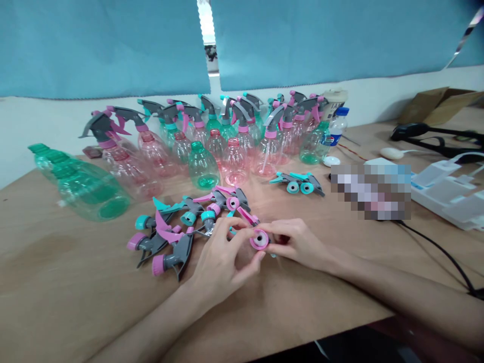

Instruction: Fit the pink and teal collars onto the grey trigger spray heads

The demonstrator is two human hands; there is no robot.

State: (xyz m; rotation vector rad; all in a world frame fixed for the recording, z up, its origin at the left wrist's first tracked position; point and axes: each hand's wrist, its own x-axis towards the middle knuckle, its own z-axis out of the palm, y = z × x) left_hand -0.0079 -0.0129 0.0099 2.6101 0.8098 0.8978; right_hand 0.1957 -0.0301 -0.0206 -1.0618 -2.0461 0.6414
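Observation:
A grey-and-pink trigger spray head [259, 240] is between my two hands, its pink collar turned toward me so the white inside and dark centre hole show. My left hand [221, 252] has its forefinger and thumb around the collar's left side. From the right, my right hand [297, 244] pinches the same spray head; most of its grey body is hidden behind the collar and fingers. Just left of my left hand lie several loose spray heads, among them one with a pink collar [172, 257] and one with a teal collar [189, 212].
Two teal-collared spray heads [300, 184] lie beyond my right hand. Behind stand several pink and green bottles, some capped with spray heads, including an uncapped green bottle [204, 166]. Green bottles [86, 186] stand left. A white plastic organizer [449, 186], black cable [438, 247] and cardboard box [434, 106] are right.

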